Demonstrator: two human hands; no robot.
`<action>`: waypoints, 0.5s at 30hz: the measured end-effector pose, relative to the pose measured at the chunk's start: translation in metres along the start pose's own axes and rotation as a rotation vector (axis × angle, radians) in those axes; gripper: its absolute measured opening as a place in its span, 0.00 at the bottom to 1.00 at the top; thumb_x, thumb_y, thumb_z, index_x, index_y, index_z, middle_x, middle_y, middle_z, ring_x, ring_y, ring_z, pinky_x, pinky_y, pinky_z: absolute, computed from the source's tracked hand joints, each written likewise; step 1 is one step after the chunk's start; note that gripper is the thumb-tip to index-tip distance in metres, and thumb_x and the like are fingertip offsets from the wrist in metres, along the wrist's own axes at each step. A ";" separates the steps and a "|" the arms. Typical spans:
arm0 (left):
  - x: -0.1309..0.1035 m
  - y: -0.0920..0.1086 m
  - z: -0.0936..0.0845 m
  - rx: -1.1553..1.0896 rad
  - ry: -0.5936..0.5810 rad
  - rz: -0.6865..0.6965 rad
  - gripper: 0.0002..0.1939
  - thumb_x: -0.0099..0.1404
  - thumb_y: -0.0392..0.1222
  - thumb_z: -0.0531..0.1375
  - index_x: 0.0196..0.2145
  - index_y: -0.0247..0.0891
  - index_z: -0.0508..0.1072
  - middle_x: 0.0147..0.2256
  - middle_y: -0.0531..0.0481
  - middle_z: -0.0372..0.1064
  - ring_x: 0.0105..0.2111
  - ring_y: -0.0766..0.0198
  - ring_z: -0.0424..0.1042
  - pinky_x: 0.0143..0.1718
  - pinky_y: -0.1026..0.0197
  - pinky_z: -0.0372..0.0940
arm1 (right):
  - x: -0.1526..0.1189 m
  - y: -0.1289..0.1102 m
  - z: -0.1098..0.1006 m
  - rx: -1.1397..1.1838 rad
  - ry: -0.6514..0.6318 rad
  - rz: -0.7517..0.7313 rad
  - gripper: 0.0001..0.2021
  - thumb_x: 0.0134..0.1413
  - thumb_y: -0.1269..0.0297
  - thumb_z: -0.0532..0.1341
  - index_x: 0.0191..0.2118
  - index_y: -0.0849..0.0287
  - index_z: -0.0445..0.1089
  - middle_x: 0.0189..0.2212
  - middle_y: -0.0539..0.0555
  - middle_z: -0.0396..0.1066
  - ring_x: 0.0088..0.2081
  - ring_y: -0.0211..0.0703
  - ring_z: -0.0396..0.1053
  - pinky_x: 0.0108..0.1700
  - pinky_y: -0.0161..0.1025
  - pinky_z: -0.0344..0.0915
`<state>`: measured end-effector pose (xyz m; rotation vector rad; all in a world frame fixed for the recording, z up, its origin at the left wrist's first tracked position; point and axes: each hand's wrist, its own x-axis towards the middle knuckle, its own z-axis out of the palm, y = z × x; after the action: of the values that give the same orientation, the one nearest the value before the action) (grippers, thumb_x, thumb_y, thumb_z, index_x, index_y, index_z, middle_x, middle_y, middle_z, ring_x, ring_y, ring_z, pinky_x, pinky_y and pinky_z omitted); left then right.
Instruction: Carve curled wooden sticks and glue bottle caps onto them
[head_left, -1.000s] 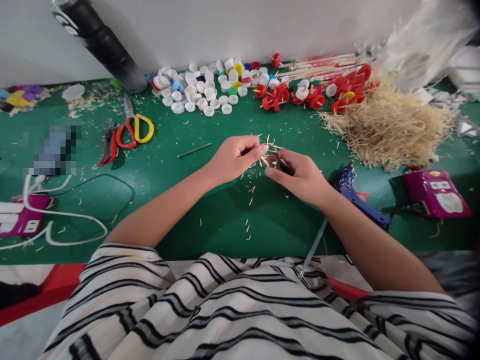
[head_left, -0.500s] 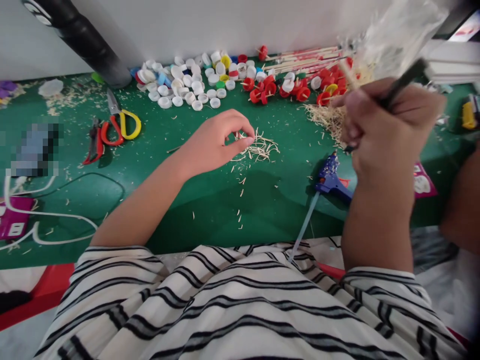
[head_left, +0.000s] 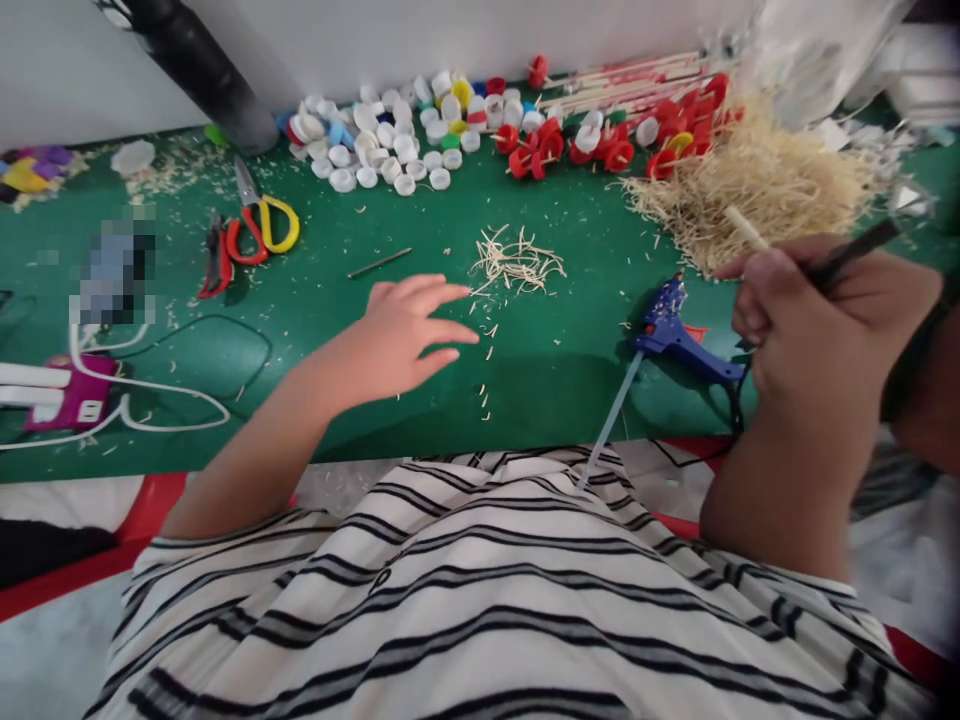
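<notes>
- Right of the glue gun [head_left: 664, 335], the right hand [head_left: 832, 320] clamped a dark tool [head_left: 862, 252] and pale stick [head_left: 745, 229], perhaps for handiness.
- The left hand [head_left: 401, 345], fingers apart, was empty beside the shavings [head_left: 517, 264], perhaps for reach.

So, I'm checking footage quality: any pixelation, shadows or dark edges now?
Head view: the device is masked by blocky pixels; head view: a soft shadow darkens the table near the left hand; head view: the picture's right edge darkens.
</notes>
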<state>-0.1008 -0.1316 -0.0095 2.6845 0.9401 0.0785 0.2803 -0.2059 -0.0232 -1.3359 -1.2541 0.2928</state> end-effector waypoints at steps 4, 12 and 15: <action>-0.029 0.029 0.025 -0.039 -0.056 0.186 0.13 0.76 0.40 0.66 0.53 0.53 0.87 0.74 0.40 0.66 0.75 0.34 0.61 0.65 0.27 0.63 | -0.013 0.003 0.011 0.136 -0.001 -0.104 0.06 0.61 0.66 0.72 0.33 0.60 0.85 0.17 0.46 0.64 0.17 0.31 0.56 0.21 0.38 0.48; -0.053 0.059 0.068 0.068 -0.021 0.353 0.14 0.78 0.35 0.62 0.48 0.50 0.87 0.74 0.42 0.67 0.71 0.38 0.66 0.60 0.35 0.62 | -0.024 -0.003 0.017 0.096 -0.110 -0.086 0.09 0.63 0.59 0.72 0.35 0.60 0.87 0.19 0.46 0.65 0.20 0.32 0.57 0.24 0.39 0.49; -0.052 0.058 0.075 0.193 0.082 0.440 0.12 0.77 0.32 0.63 0.41 0.45 0.86 0.72 0.45 0.72 0.67 0.44 0.69 0.59 0.40 0.60 | -0.025 -0.005 0.017 0.009 -0.115 -0.067 0.12 0.63 0.55 0.72 0.36 0.58 0.86 0.20 0.47 0.66 0.21 0.33 0.59 0.25 0.40 0.50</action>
<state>-0.0961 -0.2260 -0.0615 3.0422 0.3768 0.2005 0.2550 -0.2176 -0.0356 -1.2814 -1.3890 0.3321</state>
